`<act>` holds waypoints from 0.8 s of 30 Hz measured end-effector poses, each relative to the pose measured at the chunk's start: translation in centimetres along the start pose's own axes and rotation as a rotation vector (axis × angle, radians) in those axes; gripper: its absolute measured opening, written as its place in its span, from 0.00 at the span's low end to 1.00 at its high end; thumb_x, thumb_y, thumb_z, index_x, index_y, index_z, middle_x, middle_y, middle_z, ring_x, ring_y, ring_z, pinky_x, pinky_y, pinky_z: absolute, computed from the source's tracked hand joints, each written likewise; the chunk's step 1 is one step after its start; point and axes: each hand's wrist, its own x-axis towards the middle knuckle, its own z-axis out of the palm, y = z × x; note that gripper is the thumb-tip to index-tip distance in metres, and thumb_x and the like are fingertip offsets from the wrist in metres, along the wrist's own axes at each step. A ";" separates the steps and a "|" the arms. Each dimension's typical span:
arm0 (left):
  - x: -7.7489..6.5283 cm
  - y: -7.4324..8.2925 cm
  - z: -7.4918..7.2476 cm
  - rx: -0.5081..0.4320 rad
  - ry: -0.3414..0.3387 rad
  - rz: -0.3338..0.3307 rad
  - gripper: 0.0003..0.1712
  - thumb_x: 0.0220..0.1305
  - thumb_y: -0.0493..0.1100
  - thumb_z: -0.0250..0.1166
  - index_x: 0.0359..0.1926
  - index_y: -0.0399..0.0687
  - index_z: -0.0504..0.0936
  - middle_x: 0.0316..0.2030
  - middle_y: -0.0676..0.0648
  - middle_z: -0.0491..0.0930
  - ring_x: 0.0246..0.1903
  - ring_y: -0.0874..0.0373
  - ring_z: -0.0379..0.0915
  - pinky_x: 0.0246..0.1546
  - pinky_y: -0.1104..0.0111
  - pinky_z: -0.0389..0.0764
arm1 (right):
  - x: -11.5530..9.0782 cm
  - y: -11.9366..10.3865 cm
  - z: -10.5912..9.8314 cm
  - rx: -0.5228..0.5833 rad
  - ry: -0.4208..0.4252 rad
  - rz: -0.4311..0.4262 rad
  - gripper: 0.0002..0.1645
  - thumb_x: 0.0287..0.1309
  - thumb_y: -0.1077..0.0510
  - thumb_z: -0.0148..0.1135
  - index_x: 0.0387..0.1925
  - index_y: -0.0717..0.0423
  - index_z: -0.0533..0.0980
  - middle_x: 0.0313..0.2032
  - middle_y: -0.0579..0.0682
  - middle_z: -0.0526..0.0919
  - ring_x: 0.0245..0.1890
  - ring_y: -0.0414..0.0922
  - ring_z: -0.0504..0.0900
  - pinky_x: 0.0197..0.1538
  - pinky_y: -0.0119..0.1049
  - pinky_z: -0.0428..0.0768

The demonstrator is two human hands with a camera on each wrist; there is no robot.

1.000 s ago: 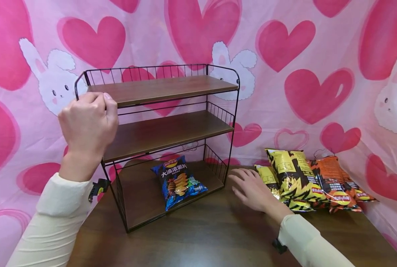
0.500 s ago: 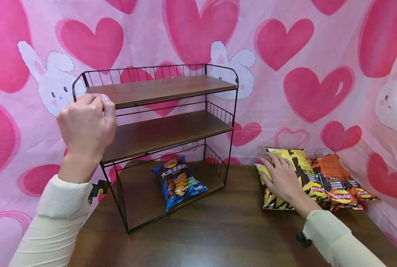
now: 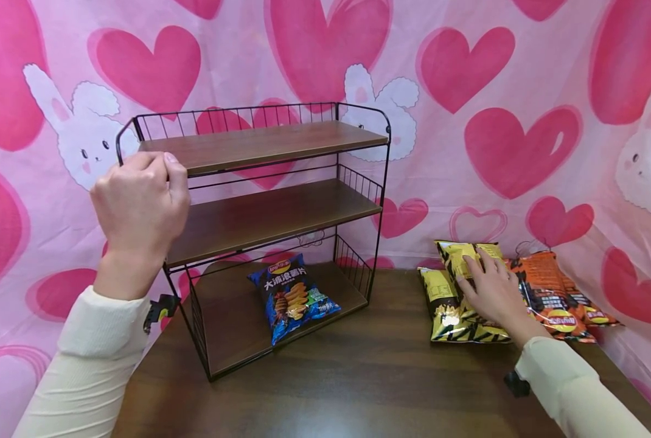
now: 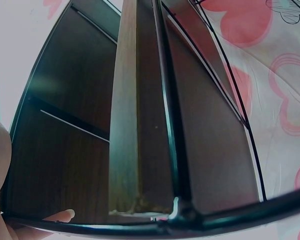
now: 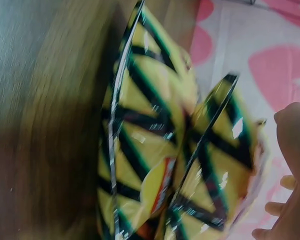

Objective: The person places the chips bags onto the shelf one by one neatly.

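Observation:
My left hand (image 3: 142,210) grips the front left side of a three-tier shelf rack (image 3: 287,213) with brown boards and a black wire frame. The left wrist view has the rack's black metal bar (image 4: 172,120) up close, with a fingertip curled past it at lower left. At right, my right hand (image 3: 494,295) reaches over the upper yellow chip bag (image 3: 459,257), fingers spread and slightly bent. Another yellow chip bag (image 3: 442,298) lies under it. Two yellow striped bags (image 5: 145,115) fill the right wrist view, with the fingers beside them.
A blue chip bag (image 3: 294,297) leans on the rack's bottom board. Orange chip bags (image 3: 544,286) lie at the right end of the brown table (image 3: 358,377). Behind everything hangs a pink cloth (image 3: 238,55) with hearts and rabbits.
My right hand has moved right, from beside the rack to over the yellow chip bags. The left hand keeps its grip on the rack.

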 end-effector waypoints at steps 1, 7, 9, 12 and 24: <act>0.0 0.0 0.0 0.001 0.001 0.002 0.34 0.77 0.49 0.44 0.29 0.27 0.84 0.38 0.32 0.86 0.31 0.27 0.80 0.25 0.38 0.76 | 0.0 0.4 0.1 0.007 -0.009 0.015 0.35 0.75 0.45 0.52 0.73 0.60 0.62 0.74 0.73 0.53 0.69 0.78 0.53 0.61 0.80 0.53; 0.0 -0.1 0.1 0.000 0.007 0.007 0.35 0.77 0.50 0.43 0.28 0.27 0.84 0.36 0.32 0.86 0.31 0.27 0.80 0.25 0.38 0.75 | -0.2 2.1 0.5 0.062 -0.093 0.091 0.47 0.74 0.34 0.47 0.79 0.58 0.51 0.76 0.74 0.41 0.70 0.83 0.43 0.59 0.84 0.46; 0.0 -0.1 0.2 -0.002 0.013 0.007 0.35 0.77 0.50 0.42 0.28 0.28 0.84 0.35 0.33 0.86 0.30 0.27 0.80 0.25 0.38 0.74 | -0.2 2.3 0.6 0.080 -0.126 0.115 0.53 0.71 0.29 0.46 0.81 0.56 0.45 0.77 0.74 0.35 0.70 0.85 0.40 0.58 0.86 0.45; 0.0 -0.1 0.2 -0.003 0.021 0.007 0.35 0.77 0.50 0.43 0.28 0.28 0.84 0.35 0.33 0.86 0.30 0.28 0.80 0.25 0.38 0.74 | -0.3 2.6 0.8 0.083 -0.178 0.153 0.59 0.67 0.24 0.44 0.82 0.54 0.37 0.77 0.74 0.29 0.68 0.89 0.37 0.56 0.87 0.46; 0.1 -0.1 0.3 -0.005 0.023 0.002 0.35 0.77 0.51 0.42 0.28 0.28 0.84 0.36 0.33 0.86 0.31 0.27 0.80 0.25 0.37 0.74 | -0.2 2.7 1.2 0.069 -0.281 0.212 0.66 0.62 0.18 0.45 0.81 0.48 0.27 0.75 0.75 0.21 0.64 0.93 0.39 0.53 0.88 0.50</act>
